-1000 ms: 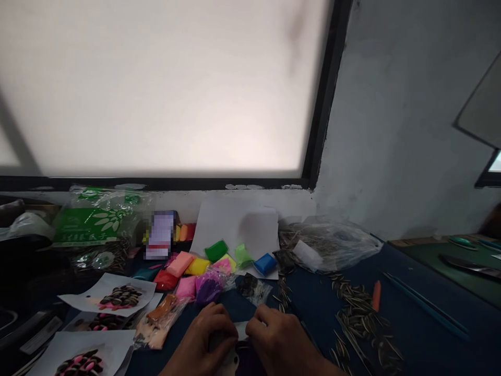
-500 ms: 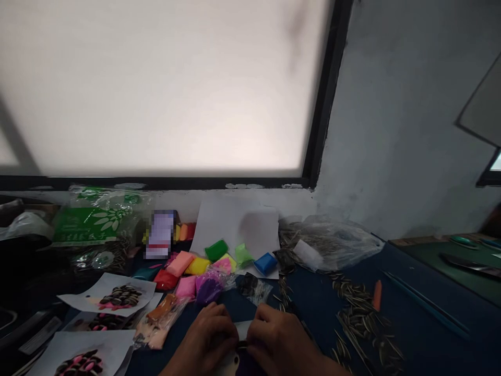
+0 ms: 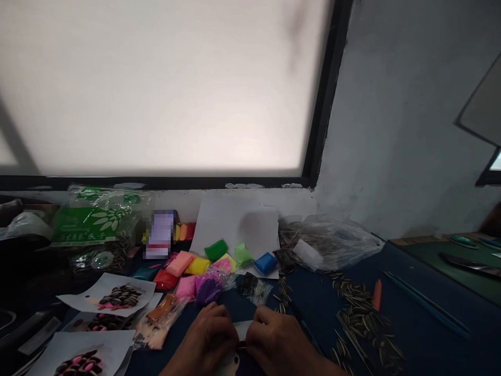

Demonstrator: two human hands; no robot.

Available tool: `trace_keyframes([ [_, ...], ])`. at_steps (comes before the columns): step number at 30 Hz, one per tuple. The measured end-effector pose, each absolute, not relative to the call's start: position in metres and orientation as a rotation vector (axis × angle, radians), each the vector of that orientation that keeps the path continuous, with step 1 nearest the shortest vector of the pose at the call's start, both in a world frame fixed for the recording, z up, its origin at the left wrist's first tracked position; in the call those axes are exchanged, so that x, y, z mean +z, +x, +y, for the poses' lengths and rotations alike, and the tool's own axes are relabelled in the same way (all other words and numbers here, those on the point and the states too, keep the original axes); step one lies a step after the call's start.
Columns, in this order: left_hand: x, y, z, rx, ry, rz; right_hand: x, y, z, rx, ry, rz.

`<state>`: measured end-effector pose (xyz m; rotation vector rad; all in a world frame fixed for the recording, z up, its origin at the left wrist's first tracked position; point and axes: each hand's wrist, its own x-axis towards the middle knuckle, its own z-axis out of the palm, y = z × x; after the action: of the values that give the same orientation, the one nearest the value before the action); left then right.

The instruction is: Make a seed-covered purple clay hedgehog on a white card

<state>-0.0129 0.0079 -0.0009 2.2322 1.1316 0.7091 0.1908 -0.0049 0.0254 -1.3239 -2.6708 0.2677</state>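
Observation:
My left hand (image 3: 209, 334) and my right hand (image 3: 279, 337) meet at the bottom middle, fingers curled and thumbs drawn in. Between the fingertips is a small dark sliver, too hidden to name. Just under them lies a white paper (image 3: 242, 329), mostly covered by the hands. On it shows a cream-coloured piece (image 3: 229, 364) with a black dot like an eye, beside a dark purple area (image 3: 246, 364). The fingertips are at this work, but what each hand grips is hidden.
Colourful clay packets (image 3: 198, 266) lie ahead. At left are paper sheets with seed-and-clay hedgehog shapes (image 3: 119, 297) and a green seed bag (image 3: 94, 222). Loose striped sunflower seeds (image 3: 356, 297), an orange stick (image 3: 377, 295) and a clear plastic bag (image 3: 336, 243) lie at right.
My right hand has shifted very slightly, showing more of the dark stick-like thing to its right. Otherwise both hands hold the same pose.

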Motion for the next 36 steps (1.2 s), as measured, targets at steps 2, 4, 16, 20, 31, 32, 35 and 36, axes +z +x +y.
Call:
trace_keyframes([
  [2,-0.001,-0.013,0.007,0.726,2.207,1.139,0.027,0.192,-0.005,0.279,-1.323,-2.651],
  [4,0.001,-0.012,0.005,0.748,2.176,1.148,0.032,0.194,-0.004,0.294,-1.33,-2.605],
  [16,-0.001,-0.018,0.002,0.85,2.102,1.102,0.074,0.233,0.026,0.19,-1.907,-2.574],
  [20,-0.005,-0.019,0.002,0.861,2.189,1.076,0.069,0.234,0.027,0.206,-1.91,-2.58],
  [31,0.002,-0.014,0.001,0.794,2.277,1.101,0.058,0.236,0.026,0.161,-1.737,-2.634],
  [32,0.003,-0.014,0.001,0.784,2.279,1.109,0.057,0.236,0.026,0.158,-1.716,-2.643],
  [35,0.003,-0.014,0.001,0.752,2.283,1.127,0.056,0.238,0.026,0.154,-1.665,-2.663],
  [36,0.003,-0.014,0.001,0.745,2.282,1.131,0.056,0.238,0.026,0.152,-1.656,-2.67],
])
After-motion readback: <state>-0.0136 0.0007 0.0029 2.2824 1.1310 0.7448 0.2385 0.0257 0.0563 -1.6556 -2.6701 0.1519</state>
